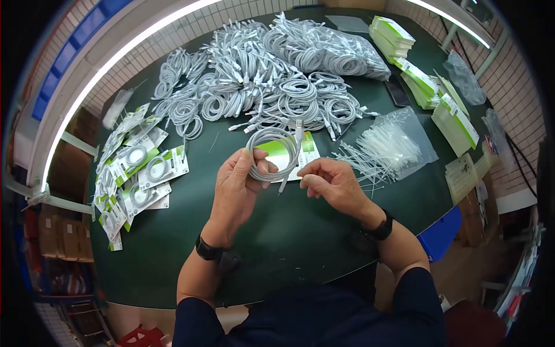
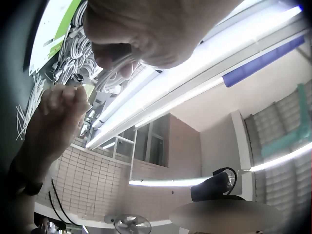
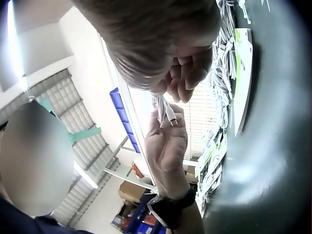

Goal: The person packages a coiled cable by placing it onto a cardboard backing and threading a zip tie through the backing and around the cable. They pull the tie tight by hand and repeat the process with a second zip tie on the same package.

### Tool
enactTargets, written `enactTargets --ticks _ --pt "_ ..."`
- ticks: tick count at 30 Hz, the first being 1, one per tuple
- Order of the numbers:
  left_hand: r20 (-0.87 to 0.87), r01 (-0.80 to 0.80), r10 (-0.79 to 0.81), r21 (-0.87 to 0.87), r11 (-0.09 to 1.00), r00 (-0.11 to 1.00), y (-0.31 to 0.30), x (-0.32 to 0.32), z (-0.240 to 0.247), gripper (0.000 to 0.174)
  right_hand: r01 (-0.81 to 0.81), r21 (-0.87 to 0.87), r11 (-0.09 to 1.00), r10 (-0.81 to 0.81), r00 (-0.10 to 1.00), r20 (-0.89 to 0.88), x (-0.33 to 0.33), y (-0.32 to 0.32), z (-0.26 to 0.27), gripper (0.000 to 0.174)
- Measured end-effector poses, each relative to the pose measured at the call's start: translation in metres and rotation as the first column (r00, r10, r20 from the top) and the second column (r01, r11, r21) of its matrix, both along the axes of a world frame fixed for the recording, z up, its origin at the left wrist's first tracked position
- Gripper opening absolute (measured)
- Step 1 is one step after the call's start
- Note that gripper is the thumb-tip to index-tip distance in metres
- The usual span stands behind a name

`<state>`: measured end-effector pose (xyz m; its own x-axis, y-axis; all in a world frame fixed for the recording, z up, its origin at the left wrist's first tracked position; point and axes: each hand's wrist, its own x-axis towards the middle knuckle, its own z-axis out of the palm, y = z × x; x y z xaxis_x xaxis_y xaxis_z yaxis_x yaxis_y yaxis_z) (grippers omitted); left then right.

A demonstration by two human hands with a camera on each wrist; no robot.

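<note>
In the head view my left hand [image 1: 236,179] grips a coiled grey-white charging cable [image 1: 276,151], thumb on the near side of the loops. One metal-ended plug [image 1: 299,128] stands up at the coil's right, and the other connector [image 1: 282,186] points down. Just right of the coil is my right hand [image 1: 334,185], its fingers curled and thumb near the index fingertip; nothing shows between them. In the right wrist view the cable's small connector [image 3: 170,116] sticks out beside the left palm. A green and white card [image 1: 309,149] lies behind the coil on the dark green table [image 1: 277,231].
A big heap of coiled cables [image 1: 248,69] covers the table's back. Carded cables [image 1: 136,173] are piled at left. White zip ties [image 1: 387,144] spill from a clear bag at right, with a dark phone [image 1: 396,91] and stacks of green-white cards [image 1: 457,124] beyond.
</note>
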<state>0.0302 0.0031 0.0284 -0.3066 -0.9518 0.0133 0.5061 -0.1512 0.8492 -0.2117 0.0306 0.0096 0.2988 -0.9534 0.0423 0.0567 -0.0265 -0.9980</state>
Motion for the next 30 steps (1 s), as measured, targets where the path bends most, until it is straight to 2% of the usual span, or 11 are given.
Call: enactTargets --ticks 5,11,14,17,18,21,23,26,28,29,30 --pt "0.043 0.061 -0.066 0.098 0.993 0.997 0.007 -0.013 -0.01 0.035 -0.085 0.066 0.994 0.082 0.996 0.047 -0.007 -0.009 0.003 0.034" --pt "0.215 0.12 -0.151 0.154 0.981 0.965 0.008 -0.02 -0.015 0.035 -0.172 0.233 0.957 0.147 0.982 0.122 -0.009 -0.011 -0.006 0.033" --pt "0.232 0.095 -0.125 0.136 0.986 0.965 0.012 -0.027 -0.03 0.04 -0.021 0.236 0.972 -0.008 0.993 0.12 0.003 -0.004 0.003 0.03" --pt "0.131 0.083 -0.102 0.137 0.987 0.986 0.006 -0.027 -0.037 0.037 -0.145 0.383 0.912 -0.016 0.921 0.388 0.002 -0.004 -0.003 0.034" --pt "0.087 0.089 -0.103 0.153 0.984 0.991 0.005 -0.026 -0.036 0.035 -0.161 0.388 0.907 -0.008 0.916 0.4 0.002 -0.004 -0.005 0.034" --pt "0.131 -0.095 0.079 0.125 0.988 0.988 0.01 -0.036 -0.032 0.032 -0.167 0.365 0.916 0.016 0.924 0.383 0.004 -0.001 -0.012 0.035" --pt "0.1 -0.111 0.094 0.176 0.978 0.991 0.008 -0.038 -0.032 0.031 -0.125 0.293 0.948 0.034 0.954 0.299 0.008 0.0 -0.014 0.034" --pt "0.095 -0.064 0.046 0.194 0.979 0.994 0.001 -0.03 -0.042 0.031 -0.169 0.232 0.958 0.133 0.977 0.165 0.008 0.0 -0.009 0.029" --pt "0.111 -0.041 0.022 0.172 0.984 0.994 0.0 -0.03 -0.041 0.03 -0.184 0.271 0.945 0.12 0.964 0.236 0.002 -0.002 -0.008 0.029" --pt "0.091 0.044 -0.057 0.139 0.989 0.994 -0.003 -0.021 -0.046 0.032 -0.196 0.293 0.936 0.108 0.951 0.29 -0.001 -0.005 -0.011 0.029" --pt "0.131 -0.034 0.018 0.117 0.993 0.991 -0.001 -0.024 -0.041 0.034 -0.208 0.314 0.926 0.094 0.935 0.343 -0.002 -0.007 -0.012 0.03"
